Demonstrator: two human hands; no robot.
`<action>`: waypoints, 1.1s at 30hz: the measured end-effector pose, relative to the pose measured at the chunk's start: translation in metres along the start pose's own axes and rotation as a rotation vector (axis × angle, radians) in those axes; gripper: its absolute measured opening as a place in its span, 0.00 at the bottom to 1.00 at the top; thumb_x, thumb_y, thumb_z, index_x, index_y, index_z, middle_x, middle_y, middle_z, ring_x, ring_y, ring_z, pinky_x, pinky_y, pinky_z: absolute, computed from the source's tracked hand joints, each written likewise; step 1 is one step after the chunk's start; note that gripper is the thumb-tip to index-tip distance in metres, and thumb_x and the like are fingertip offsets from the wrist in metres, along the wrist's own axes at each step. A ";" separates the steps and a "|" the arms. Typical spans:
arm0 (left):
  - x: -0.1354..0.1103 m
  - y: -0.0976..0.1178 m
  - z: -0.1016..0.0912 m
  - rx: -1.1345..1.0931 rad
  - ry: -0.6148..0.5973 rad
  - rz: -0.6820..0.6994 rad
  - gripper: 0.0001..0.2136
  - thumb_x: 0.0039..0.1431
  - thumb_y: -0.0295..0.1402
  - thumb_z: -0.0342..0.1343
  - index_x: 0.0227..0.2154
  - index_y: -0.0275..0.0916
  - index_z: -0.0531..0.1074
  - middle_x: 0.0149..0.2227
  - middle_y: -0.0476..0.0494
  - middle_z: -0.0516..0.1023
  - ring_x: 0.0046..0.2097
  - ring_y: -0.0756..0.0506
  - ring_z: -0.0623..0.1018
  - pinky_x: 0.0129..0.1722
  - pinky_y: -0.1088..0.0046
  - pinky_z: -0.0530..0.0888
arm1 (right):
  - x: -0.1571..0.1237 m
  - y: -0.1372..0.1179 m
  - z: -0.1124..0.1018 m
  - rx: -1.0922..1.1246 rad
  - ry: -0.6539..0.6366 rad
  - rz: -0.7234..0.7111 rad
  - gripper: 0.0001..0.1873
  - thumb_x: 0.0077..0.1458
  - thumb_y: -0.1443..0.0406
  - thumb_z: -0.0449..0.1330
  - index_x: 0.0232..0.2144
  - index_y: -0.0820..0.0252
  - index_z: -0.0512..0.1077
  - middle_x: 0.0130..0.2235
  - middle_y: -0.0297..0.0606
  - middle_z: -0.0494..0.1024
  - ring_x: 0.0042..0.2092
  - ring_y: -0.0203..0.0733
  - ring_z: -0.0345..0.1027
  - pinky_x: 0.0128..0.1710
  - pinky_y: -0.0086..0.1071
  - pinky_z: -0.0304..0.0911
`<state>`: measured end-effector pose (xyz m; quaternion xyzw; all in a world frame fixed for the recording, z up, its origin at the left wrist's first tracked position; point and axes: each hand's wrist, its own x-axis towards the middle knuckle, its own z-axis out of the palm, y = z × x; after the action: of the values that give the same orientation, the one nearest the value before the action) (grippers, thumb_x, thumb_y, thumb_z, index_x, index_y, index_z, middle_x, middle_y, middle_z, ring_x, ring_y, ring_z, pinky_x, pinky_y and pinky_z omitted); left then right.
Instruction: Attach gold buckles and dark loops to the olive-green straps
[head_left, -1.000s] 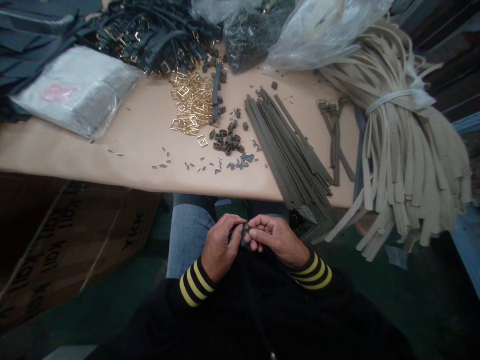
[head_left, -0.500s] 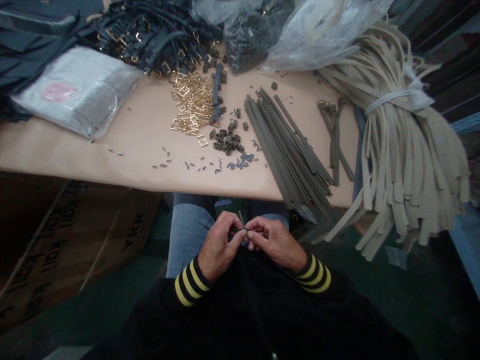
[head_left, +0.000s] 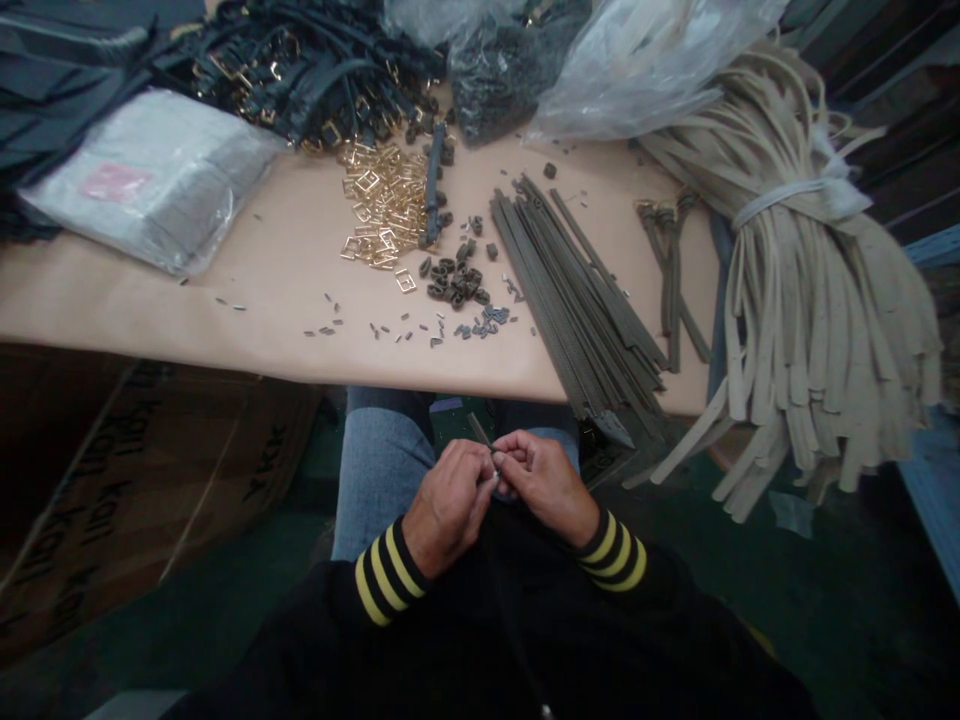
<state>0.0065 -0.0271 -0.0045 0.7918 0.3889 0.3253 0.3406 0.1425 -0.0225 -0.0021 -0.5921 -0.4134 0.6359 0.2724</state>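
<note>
Above my lap, just off the table's front edge, both hands meet with their fingertips pinched together. A thin olive strap (head_left: 478,428) sticks up between them, its end pointing away from me. My left hand (head_left: 451,492) is closed on the strap, its back turned up. My right hand (head_left: 546,478) pinches the same strap from the other side with thumb and forefinger. Whatever small part lies between the fingertips is mostly hidden. On the table ahead lie a pile of olive strap loops (head_left: 455,280), small metal clips (head_left: 487,322) and gold buckles (head_left: 384,200).
A stack of olive straps (head_left: 577,290) overhangs the table (head_left: 300,330) edge. Beige straps in a tied bundle (head_left: 810,270) hang at the right. Black buckled straps (head_left: 322,70), a plastic-wrapped packet (head_left: 157,180) and clear bags (head_left: 637,60) lie behind. A cardboard box (head_left: 172,480) stands lower left.
My left hand has rolled over and moved slightly right and down, its fingers closing more. My right hand has shifted a little left. The strap's end now leans more to the left.
</note>
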 end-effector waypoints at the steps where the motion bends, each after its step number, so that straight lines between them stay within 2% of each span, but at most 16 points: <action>1: 0.000 0.001 0.000 -0.028 -0.008 0.004 0.05 0.52 0.21 0.44 0.27 0.37 0.58 0.28 0.45 0.65 0.32 0.49 0.66 0.33 0.71 0.67 | 0.000 -0.001 -0.001 -0.030 0.025 -0.029 0.04 0.45 0.67 0.54 0.25 0.63 0.64 0.20 0.31 0.68 0.20 0.29 0.62 0.21 0.24 0.59; 3: 0.000 0.001 -0.002 -0.097 -0.002 -0.077 0.04 0.52 0.22 0.45 0.26 0.37 0.59 0.27 0.47 0.65 0.31 0.50 0.67 0.32 0.73 0.67 | 0.000 -0.005 -0.005 -0.042 0.033 -0.058 0.05 0.45 0.66 0.54 0.26 0.64 0.64 0.22 0.32 0.69 0.21 0.30 0.63 0.22 0.25 0.60; 8: 0.001 -0.013 -0.019 -0.241 0.034 -0.485 0.02 0.49 0.25 0.47 0.27 0.37 0.61 0.27 0.49 0.65 0.30 0.51 0.68 0.31 0.74 0.67 | 0.000 -0.008 -0.014 0.135 -0.042 0.000 0.11 0.46 0.61 0.56 0.28 0.64 0.63 0.24 0.34 0.72 0.19 0.27 0.61 0.20 0.24 0.59; 11: 0.003 -0.019 -0.022 -0.371 0.074 -0.687 0.05 0.50 0.29 0.47 0.31 0.35 0.63 0.29 0.47 0.67 0.31 0.50 0.68 0.31 0.74 0.67 | 0.001 -0.006 -0.014 0.196 -0.131 0.011 0.12 0.45 0.60 0.57 0.27 0.65 0.64 0.24 0.34 0.72 0.19 0.27 0.60 0.20 0.23 0.57; 13: 0.005 -0.020 -0.019 -0.546 0.084 -0.763 0.09 0.52 0.33 0.46 0.34 0.34 0.64 0.27 0.48 0.69 0.28 0.51 0.68 0.28 0.75 0.67 | 0.000 -0.005 -0.013 0.216 -0.167 0.022 0.12 0.44 0.60 0.58 0.27 0.65 0.65 0.24 0.34 0.72 0.19 0.26 0.60 0.19 0.23 0.56; 15: 0.007 -0.018 -0.015 -0.691 0.101 -0.788 0.12 0.53 0.36 0.45 0.35 0.33 0.65 0.23 0.50 0.69 0.24 0.53 0.67 0.26 0.76 0.66 | 0.000 -0.004 -0.011 0.224 -0.186 0.032 0.13 0.44 0.59 0.58 0.28 0.65 0.65 0.24 0.34 0.72 0.19 0.26 0.60 0.19 0.22 0.56; 18: 0.011 -0.014 -0.011 -0.768 0.135 -0.815 0.11 0.52 0.36 0.49 0.32 0.32 0.68 0.19 0.52 0.67 0.20 0.55 0.65 0.22 0.79 0.63 | 0.001 -0.002 -0.010 0.220 -0.198 0.041 0.14 0.44 0.59 0.58 0.28 0.66 0.65 0.24 0.33 0.72 0.18 0.26 0.60 0.18 0.22 0.55; 26: 0.014 -0.012 -0.011 -0.764 0.170 -0.877 0.09 0.50 0.34 0.51 0.25 0.32 0.68 0.17 0.53 0.69 0.18 0.56 0.64 0.19 0.81 0.61 | 0.004 0.005 -0.010 0.192 -0.195 0.057 0.14 0.44 0.58 0.58 0.27 0.65 0.64 0.23 0.33 0.72 0.17 0.26 0.59 0.16 0.22 0.55; 33: 0.015 -0.013 -0.008 -0.709 0.171 -0.909 0.11 0.49 0.36 0.51 0.19 0.33 0.64 0.15 0.52 0.69 0.15 0.57 0.62 0.17 0.82 0.59 | 0.007 0.004 -0.010 0.088 -0.233 0.039 0.10 0.47 0.61 0.55 0.28 0.64 0.64 0.24 0.34 0.72 0.17 0.26 0.59 0.16 0.21 0.55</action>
<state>0.0022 -0.0056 -0.0064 0.3536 0.5832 0.3196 0.6578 0.1521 -0.0163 -0.0090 -0.5095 -0.4026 0.7230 0.2358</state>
